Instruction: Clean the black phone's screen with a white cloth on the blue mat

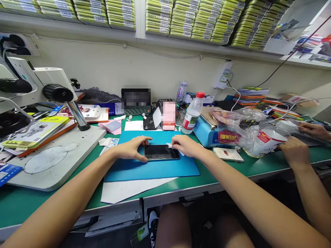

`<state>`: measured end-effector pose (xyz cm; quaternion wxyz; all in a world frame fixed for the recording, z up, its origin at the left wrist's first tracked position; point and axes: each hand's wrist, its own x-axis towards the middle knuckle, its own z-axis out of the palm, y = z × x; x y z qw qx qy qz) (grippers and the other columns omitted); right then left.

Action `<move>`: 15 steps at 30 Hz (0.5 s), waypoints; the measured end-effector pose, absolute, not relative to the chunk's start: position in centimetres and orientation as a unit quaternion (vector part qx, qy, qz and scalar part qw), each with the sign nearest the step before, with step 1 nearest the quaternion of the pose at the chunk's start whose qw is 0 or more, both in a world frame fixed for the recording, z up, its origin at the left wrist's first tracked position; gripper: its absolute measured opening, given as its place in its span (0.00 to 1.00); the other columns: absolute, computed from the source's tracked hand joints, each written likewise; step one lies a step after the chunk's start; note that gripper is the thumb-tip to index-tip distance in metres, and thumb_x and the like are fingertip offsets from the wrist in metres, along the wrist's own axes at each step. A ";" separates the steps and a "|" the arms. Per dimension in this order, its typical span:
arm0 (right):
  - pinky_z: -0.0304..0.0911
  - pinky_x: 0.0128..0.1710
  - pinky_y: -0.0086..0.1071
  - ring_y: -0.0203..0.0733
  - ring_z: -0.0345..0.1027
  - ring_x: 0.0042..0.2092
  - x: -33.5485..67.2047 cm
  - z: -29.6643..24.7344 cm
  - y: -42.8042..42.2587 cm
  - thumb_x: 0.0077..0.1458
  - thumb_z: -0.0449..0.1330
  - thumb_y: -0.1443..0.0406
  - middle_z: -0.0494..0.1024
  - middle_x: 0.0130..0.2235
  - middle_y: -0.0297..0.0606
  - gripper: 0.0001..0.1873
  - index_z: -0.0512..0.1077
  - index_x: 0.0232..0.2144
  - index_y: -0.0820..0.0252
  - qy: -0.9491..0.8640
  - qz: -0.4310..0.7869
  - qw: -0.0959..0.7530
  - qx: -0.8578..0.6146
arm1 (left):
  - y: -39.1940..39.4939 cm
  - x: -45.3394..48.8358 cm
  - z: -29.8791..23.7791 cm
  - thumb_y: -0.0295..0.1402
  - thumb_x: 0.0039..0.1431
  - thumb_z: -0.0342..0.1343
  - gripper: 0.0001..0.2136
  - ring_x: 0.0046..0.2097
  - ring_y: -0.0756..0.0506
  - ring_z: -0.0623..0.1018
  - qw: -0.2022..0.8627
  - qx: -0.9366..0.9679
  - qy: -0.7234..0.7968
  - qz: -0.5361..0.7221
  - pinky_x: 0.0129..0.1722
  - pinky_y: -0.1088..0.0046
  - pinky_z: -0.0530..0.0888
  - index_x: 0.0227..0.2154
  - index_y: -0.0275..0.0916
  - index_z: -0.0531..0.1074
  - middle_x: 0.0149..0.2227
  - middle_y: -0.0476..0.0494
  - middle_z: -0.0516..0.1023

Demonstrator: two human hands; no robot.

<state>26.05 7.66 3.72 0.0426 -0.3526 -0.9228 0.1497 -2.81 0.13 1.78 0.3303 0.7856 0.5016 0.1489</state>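
Observation:
A smartphone (161,152) with a dark, glossy screen lies flat on a blue mat (155,171), long side towards me. My left hand (133,148) steadies its left end, thumb at the near corner and fingers at the far one, spread apart. At the phone's right end, my right hand (184,144) pinches a small white wipe (170,145) against the screen's far right corner. Part of the wipe shows beneath the fingers. Just beyond the mat, a black phone-sized piece (148,122) and a pink box (168,115) stand on white paper.
A microscope stand (59,155) with magazines fills the left side. Behind on the right are a red-capped bottle (192,113), a blue box (205,132) and a large plastic jar (269,139). At far right, another person's hands (294,151) rest near the jar. Packed shelves (141,20) hang above.

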 end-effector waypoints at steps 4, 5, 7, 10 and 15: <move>0.74 0.49 0.47 0.47 0.74 0.51 25.7 3.3 9.1 0.66 0.62 0.58 0.75 0.56 0.44 0.19 0.72 0.56 0.58 -0.910 0.135 0.042 -0.390 | 0.0 -2.7 2.1 0.46 0.50 0.68 0.43 0.61 0.35 0.69 0.333 0.782 0.508 0.142 0.63 0.59 0.67 0.68 0.42 0.59 0.59 0.38 0.70; 0.73 0.50 0.48 0.47 0.74 0.51 25.5 3.2 9.1 0.66 0.62 0.58 0.75 0.56 0.44 0.19 0.72 0.56 0.58 -0.908 0.131 0.045 -0.395 | 0.0 -2.7 2.1 0.46 0.50 0.68 0.43 0.61 0.35 0.69 0.332 0.782 0.508 0.141 0.63 0.59 0.67 0.68 0.42 0.58 0.59 0.38 0.70; 0.73 0.50 0.48 0.48 0.74 0.52 25.2 2.7 8.4 0.66 0.62 0.58 0.75 0.57 0.44 0.19 0.72 0.56 0.58 -0.906 0.119 0.060 -0.403 | 0.1 -2.7 2.0 0.46 0.50 0.68 0.43 0.61 0.35 0.69 0.332 0.783 0.507 0.140 0.63 0.59 0.67 0.68 0.42 0.58 0.59 0.39 0.70; 0.73 0.50 0.48 0.47 0.74 0.51 25.5 2.2 7.1 0.66 0.62 0.58 0.76 0.56 0.44 0.18 0.72 0.55 0.59 -0.905 0.109 0.082 -0.402 | 0.3 -2.8 1.8 0.46 0.50 0.69 0.43 0.60 0.35 0.69 0.334 0.783 0.506 0.141 0.62 0.59 0.67 0.68 0.44 0.59 0.58 0.39 0.70; 0.73 0.48 0.45 0.45 0.75 0.48 25.6 2.2 7.0 0.67 0.61 0.59 0.79 0.48 0.41 0.12 0.75 0.47 0.61 -0.912 0.124 0.085 -0.381 | 0.4 -3.0 1.7 0.45 0.50 0.69 0.43 0.60 0.35 0.69 0.339 0.781 0.505 0.143 0.63 0.59 0.66 0.68 0.44 0.59 0.58 0.39 0.70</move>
